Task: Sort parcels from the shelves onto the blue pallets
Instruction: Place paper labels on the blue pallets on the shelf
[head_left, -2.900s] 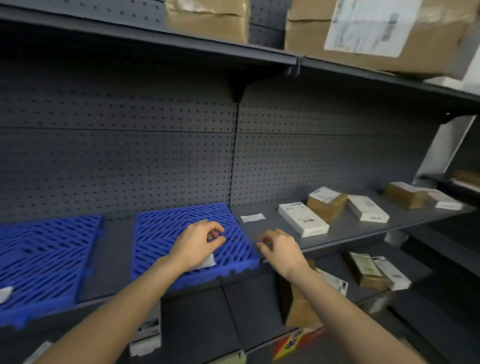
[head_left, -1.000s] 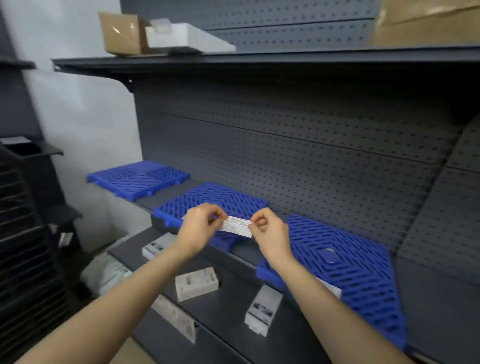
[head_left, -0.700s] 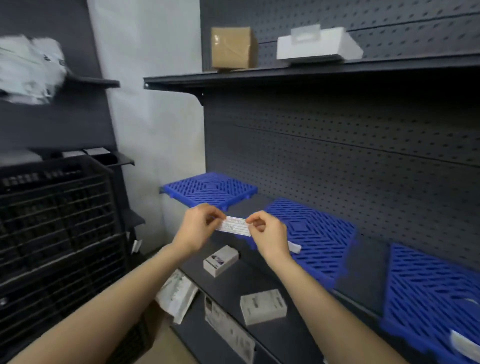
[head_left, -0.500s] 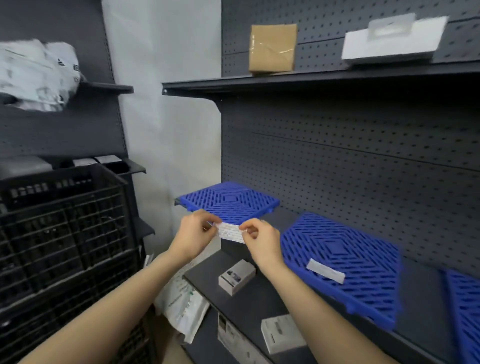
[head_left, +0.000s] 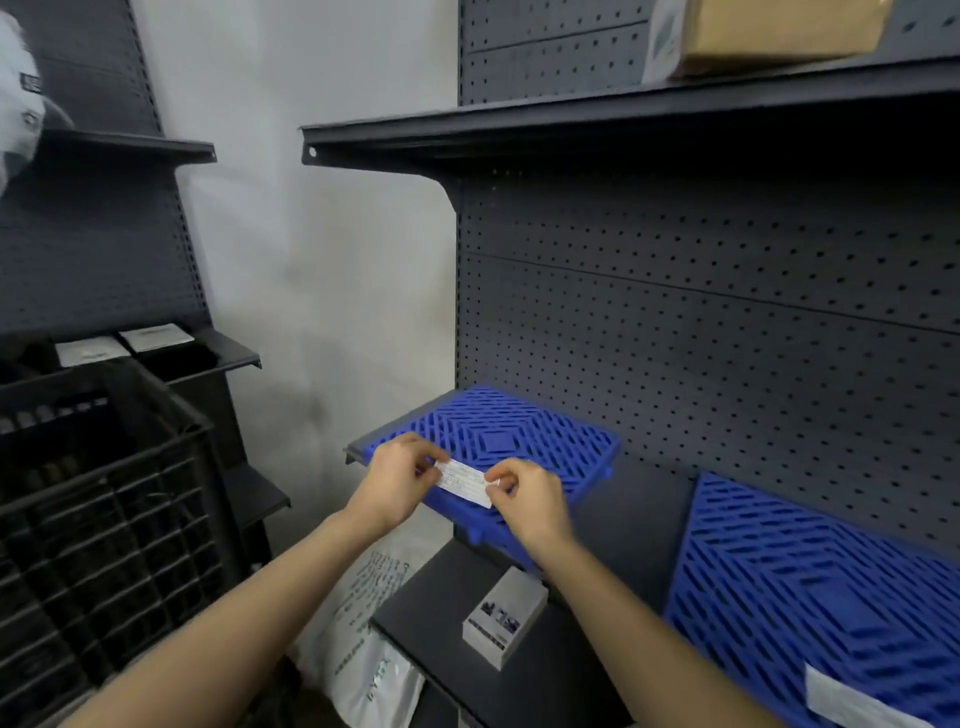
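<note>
**Thin slip pinched at both ends over the far-left pallet**

The left hand (head_left: 397, 480) and right hand (head_left: 524, 496) each close thumb and forefinger on one short end of a white printed slip (head_left: 465, 482), holding it flat and taut in the air just above the front edge of the blue pallet (head_left: 511, 439) at the shelf's left end. The slip looks paper-thin, near weightless and floppy; gripped by one end only, it would likely droop or curl. End pinches suit it, with light pressure to avoid creasing. The pallet's open slots could catch a corner, so laying it flat seems wise. A small box (head_left: 505, 616) sits on the shelf below.
</note>
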